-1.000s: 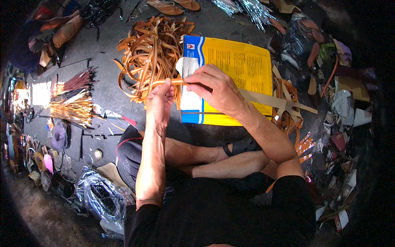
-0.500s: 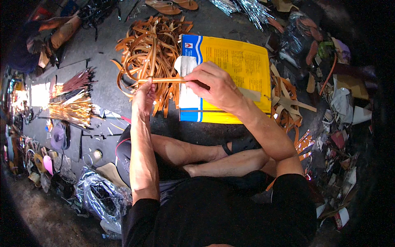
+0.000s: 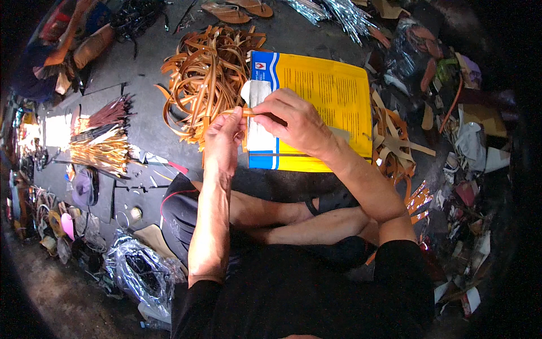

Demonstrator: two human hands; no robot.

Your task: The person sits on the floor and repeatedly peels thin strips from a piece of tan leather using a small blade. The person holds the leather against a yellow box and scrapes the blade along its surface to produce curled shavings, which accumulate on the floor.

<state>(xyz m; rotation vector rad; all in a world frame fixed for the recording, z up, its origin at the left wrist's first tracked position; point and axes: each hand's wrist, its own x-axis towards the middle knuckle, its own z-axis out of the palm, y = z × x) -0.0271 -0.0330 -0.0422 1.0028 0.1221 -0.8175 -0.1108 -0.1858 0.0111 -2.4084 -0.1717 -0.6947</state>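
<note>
Narrow brown strip [image 3: 247, 112], drawn short between two hands above the left end of a yellow container [image 3: 353, 90] with a blue edge band. The left hand [image 3: 222, 141] is closed, thumb and fingers pinching the strip just left of the container's edge; the right hand [image 3: 296, 121], reaching over the container, grips the same strip between bent fingers and thumb, its grip just beside the left one. Beneath the right fingers lies a white patch [image 3: 259, 133] on the container's left end; a pale flat band [image 3: 342, 134] shows partly behind the right wrist. Left of the container, and close against it, is a tangled heap of glossy brown strips [image 3: 197, 70]; to the right, crossed tan and brown strips [image 3: 389, 147] lie beside its far end. Farther left on the dark floor [image 3: 148, 73] are a dark-red bundle [image 3: 110, 113] and, just below it in view, a golden bundle [image 3: 101, 151]. Periphery: brown sandals [image 3: 226, 12] and silvery strips [image 3: 349, 21] at top; clear plastic [image 3: 132, 257] at lower left; the person's bent legs [image 3: 316, 226] below the container.
</note>
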